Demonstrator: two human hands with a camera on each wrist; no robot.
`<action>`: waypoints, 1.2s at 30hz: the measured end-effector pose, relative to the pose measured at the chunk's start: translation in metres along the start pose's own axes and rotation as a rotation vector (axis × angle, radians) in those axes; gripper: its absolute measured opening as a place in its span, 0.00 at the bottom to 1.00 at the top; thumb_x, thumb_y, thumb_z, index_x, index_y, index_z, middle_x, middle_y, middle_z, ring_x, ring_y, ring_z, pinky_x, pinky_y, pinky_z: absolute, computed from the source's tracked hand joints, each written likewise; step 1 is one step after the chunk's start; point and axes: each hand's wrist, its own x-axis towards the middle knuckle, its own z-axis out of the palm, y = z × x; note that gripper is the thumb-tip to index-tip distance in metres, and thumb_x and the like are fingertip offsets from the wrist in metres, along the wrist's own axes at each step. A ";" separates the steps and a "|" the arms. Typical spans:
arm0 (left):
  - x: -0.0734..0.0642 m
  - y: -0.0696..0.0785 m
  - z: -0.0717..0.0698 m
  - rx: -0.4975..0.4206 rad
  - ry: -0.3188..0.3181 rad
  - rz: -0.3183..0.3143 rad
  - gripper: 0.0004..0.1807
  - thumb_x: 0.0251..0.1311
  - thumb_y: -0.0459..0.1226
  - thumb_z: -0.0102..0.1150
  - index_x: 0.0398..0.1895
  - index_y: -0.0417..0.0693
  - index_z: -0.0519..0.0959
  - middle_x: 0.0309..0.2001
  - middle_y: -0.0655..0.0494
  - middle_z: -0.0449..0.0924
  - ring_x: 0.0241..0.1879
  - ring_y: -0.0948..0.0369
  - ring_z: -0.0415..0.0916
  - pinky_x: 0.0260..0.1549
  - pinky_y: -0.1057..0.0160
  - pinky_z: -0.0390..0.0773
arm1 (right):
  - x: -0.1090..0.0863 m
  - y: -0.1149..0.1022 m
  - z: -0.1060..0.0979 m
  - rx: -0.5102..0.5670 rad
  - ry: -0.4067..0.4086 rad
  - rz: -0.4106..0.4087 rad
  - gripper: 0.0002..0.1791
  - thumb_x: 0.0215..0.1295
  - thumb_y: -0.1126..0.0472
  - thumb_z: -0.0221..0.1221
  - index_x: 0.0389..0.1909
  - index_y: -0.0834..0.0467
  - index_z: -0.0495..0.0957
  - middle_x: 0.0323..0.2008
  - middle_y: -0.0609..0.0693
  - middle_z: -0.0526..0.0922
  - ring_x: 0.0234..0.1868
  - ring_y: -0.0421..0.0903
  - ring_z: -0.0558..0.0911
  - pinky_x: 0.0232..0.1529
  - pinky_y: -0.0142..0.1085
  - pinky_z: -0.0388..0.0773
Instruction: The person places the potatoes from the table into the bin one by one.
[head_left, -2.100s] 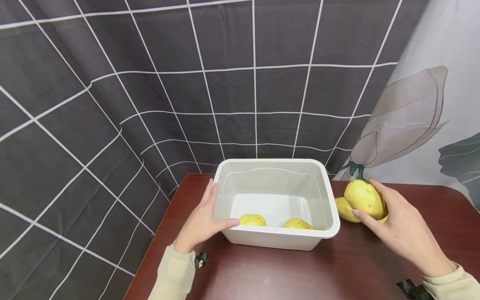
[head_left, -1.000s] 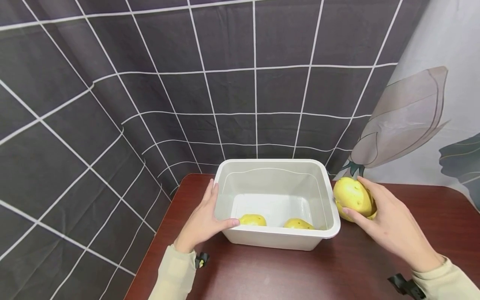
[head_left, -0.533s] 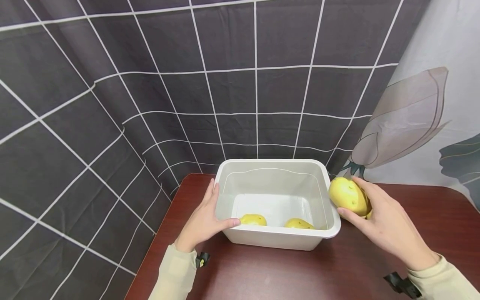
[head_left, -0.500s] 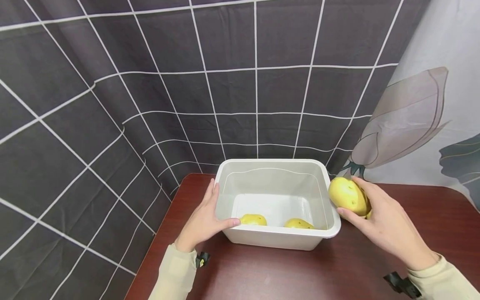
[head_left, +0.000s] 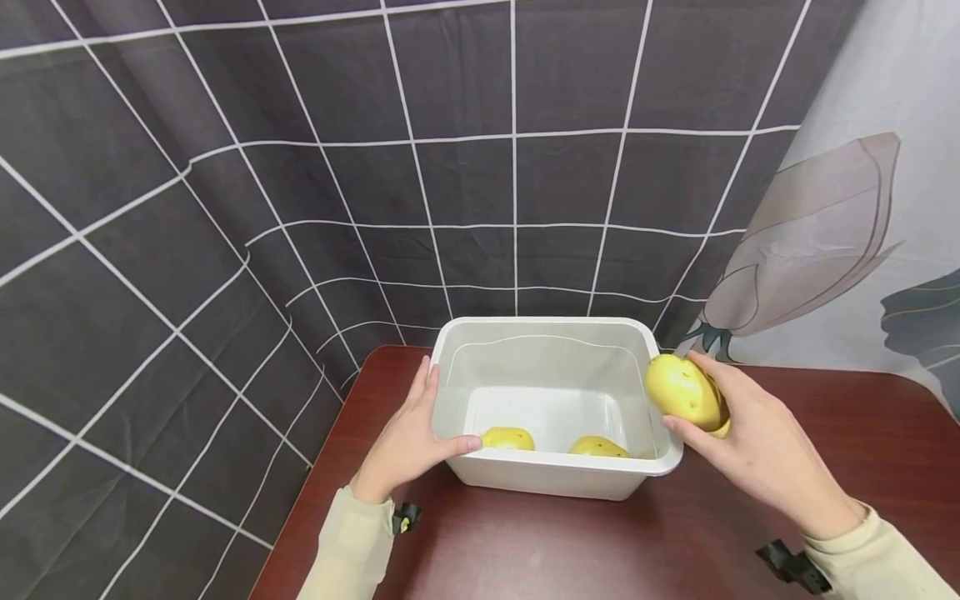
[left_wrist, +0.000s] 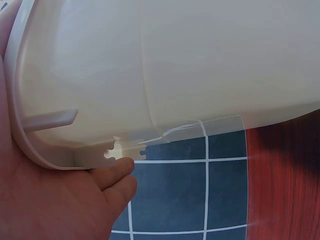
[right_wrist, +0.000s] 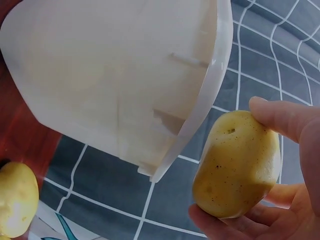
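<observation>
A potato [head_left: 681,390] is held between the thumb and fingers of my right hand [head_left: 772,446], right at the tub's right rim. The right wrist view shows this potato [right_wrist: 236,167] raised beside the tub's outer wall. My left hand [head_left: 397,450] grips the left side of the pale grey plastic tub [head_left: 547,477], its thumb over the front rim and its fingers along the outside. Two potatoes lie inside the tub, one near the left thumb [head_left: 507,438] and one further right [head_left: 597,447]; the front wall partly hides both.
Another potato [right_wrist: 17,200] rests on the table, at the left edge of the right wrist view. The reddish-brown table [head_left: 847,408] extends right of the tub and in front of it. A dark grid-patterned cloth [head_left: 465,183] hangs close behind and at the left.
My right hand has carried its potato leftward, from over the potatoes on the right of the table to the tub's right rim. The left hand and the tub stay in place.
</observation>
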 end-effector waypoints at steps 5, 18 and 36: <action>0.000 0.001 -0.001 0.003 -0.003 0.008 0.69 0.46 0.64 0.72 0.81 0.43 0.43 0.81 0.59 0.32 0.76 0.51 0.51 0.65 0.45 0.66 | 0.002 -0.002 0.003 0.008 0.012 -0.021 0.46 0.47 0.53 0.79 0.68 0.56 0.71 0.53 0.55 0.80 0.44 0.51 0.78 0.40 0.35 0.68; 0.000 -0.001 0.001 0.003 0.007 -0.001 0.67 0.47 0.61 0.75 0.81 0.44 0.44 0.81 0.60 0.32 0.76 0.52 0.51 0.65 0.45 0.67 | 0.004 -0.010 0.008 0.018 0.001 -0.024 0.46 0.48 0.52 0.78 0.68 0.59 0.70 0.53 0.56 0.80 0.45 0.52 0.79 0.41 0.39 0.70; 0.000 -0.001 0.001 -0.005 0.013 0.012 0.67 0.47 0.62 0.74 0.81 0.43 0.45 0.82 0.59 0.33 0.76 0.51 0.52 0.65 0.45 0.67 | 0.006 -0.023 0.018 0.013 -0.014 -0.021 0.43 0.50 0.52 0.77 0.66 0.61 0.71 0.53 0.55 0.81 0.44 0.51 0.81 0.40 0.47 0.74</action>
